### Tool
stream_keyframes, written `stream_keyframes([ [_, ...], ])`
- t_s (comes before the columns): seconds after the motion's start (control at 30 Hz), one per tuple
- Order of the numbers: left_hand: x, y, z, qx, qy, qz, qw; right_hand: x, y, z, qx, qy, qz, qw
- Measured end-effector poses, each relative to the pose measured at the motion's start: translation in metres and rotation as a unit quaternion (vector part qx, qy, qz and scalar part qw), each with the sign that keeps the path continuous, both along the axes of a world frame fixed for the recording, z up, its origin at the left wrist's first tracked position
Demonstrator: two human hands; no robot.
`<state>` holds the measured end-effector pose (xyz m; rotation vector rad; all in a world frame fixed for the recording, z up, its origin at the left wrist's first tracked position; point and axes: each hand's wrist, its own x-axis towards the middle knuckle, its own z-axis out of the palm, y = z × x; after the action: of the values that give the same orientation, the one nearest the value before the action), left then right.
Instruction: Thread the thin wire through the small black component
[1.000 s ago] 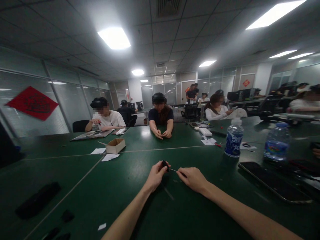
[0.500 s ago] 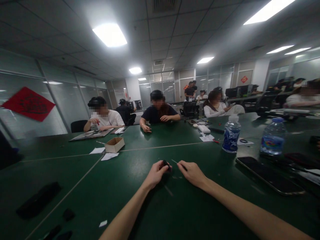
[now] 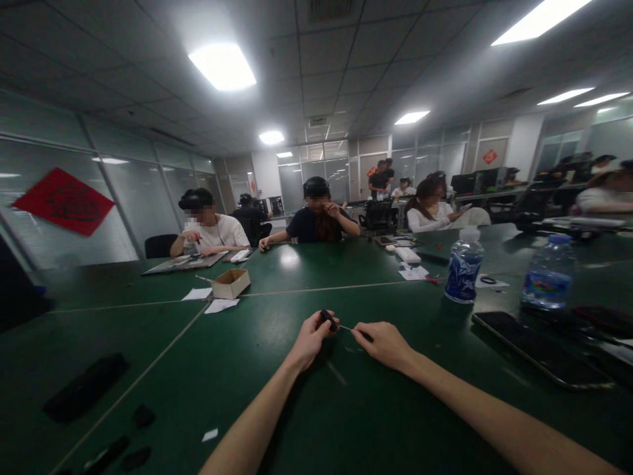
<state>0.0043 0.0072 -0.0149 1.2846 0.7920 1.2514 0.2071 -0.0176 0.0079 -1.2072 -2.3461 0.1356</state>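
Over the green table, my left hand (image 3: pixel 309 342) is closed on a small dark block-like piece (image 3: pixel 328 320), its fingers hiding the lower part. My right hand (image 3: pixel 383 343) pinches a slim tool with a thin metallic shaft (image 3: pixel 346 328), whose handle is hidden in the fingers. The shaft points left and its tip meets the right end of the dark piece, or lies very close to it; I cannot tell which. Both forearms rest low across the table.
At right stand a blue-labelled bottle (image 3: pixel 463 267) and a second water bottle (image 3: pixel 548 274), with a phone (image 3: pixel 541 349) before them. Dark parts (image 3: pixel 86 388) and a white scrap (image 3: pixel 210 435) lie at left. Ahead are a small open box (image 3: pixel 231 285) and seated people.
The shaft tip has come up to the dark piece, closing the earlier gap, and the piece has turned in my left hand. Across the table, a person raised one hand toward the head.
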Motion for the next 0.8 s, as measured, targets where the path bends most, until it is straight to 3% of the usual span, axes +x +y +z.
stream_keyframes([
  [0.53,-0.001,-0.012,0.014,0.060,0.067,-0.010,0.996,-0.002,-0.005,0.006,0.006,-0.040,0.008,0.999],
  [0.8,0.000,-0.014,0.018,0.044,0.054,-0.022,0.997,0.000,-0.002,0.002,0.008,-0.018,0.013,1.000],
])
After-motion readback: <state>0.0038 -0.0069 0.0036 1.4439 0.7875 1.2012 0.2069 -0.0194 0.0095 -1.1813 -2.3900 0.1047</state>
